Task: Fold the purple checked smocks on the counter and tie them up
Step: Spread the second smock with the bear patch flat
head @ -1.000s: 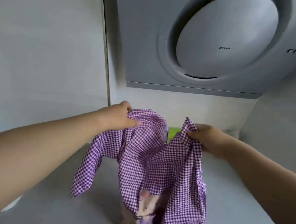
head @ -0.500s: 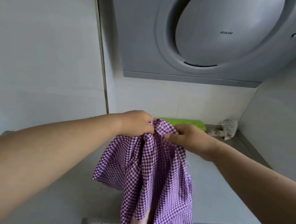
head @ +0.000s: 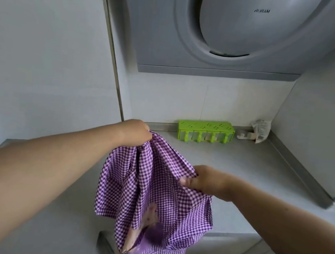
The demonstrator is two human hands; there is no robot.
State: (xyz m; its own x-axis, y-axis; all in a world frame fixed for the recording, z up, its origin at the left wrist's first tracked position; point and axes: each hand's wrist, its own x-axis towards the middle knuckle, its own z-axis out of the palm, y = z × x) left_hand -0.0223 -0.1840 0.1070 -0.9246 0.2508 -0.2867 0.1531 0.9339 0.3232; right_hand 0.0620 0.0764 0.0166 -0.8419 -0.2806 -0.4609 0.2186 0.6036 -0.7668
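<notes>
A purple checked smock (head: 151,197) hangs in the air in front of me above the grey counter (head: 230,167). My left hand (head: 135,133) grips its gathered top edge, held high. My right hand (head: 204,180) is lower and to the right, pinching a fold of the same cloth. The smock's lower part drops below the counter's front edge and out of the frame. A pale pink patch shows near its bottom. Only one smock is visible.
A green box with small holes (head: 206,131) stands at the back of the counter against the wall. A crumpled plastic bag (head: 259,130) lies in the back right corner. A grey range hood (head: 222,36) hangs overhead.
My hands came together at the top of the smock, then my right hand slid down and right along the cloth. The view tilted downward.
</notes>
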